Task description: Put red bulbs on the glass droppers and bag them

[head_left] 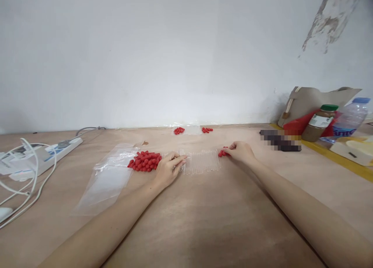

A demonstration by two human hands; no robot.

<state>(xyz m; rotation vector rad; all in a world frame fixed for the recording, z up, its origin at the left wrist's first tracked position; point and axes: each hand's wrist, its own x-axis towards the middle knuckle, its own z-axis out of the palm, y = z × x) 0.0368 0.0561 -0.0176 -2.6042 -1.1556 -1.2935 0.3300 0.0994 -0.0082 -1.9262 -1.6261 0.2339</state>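
Observation:
A row of thin clear tubes [202, 162] lies side by side on the brown table covering. My left hand [169, 167] rests at the row's left end, its thumb and fingertips close together over the tubes; what they pinch, if anything, is too small to make out. Beside that hand is a heaped pile of small red rubber bulbs [144, 162]. At the row's right end my right hand [240, 152] pinches a red bulb, with a few more red bulbs [222, 153] at its fingertips.
Behind the row, a clear bag [192, 130] lies between two small groups of red bulbs [178, 130]. Flat plastic bags [109, 186] lie left. A power strip [62, 153] with white cables is farther left. Right are a blurred dark object [279, 140], a green-capped bottle [320, 122] and a water bottle [351, 118].

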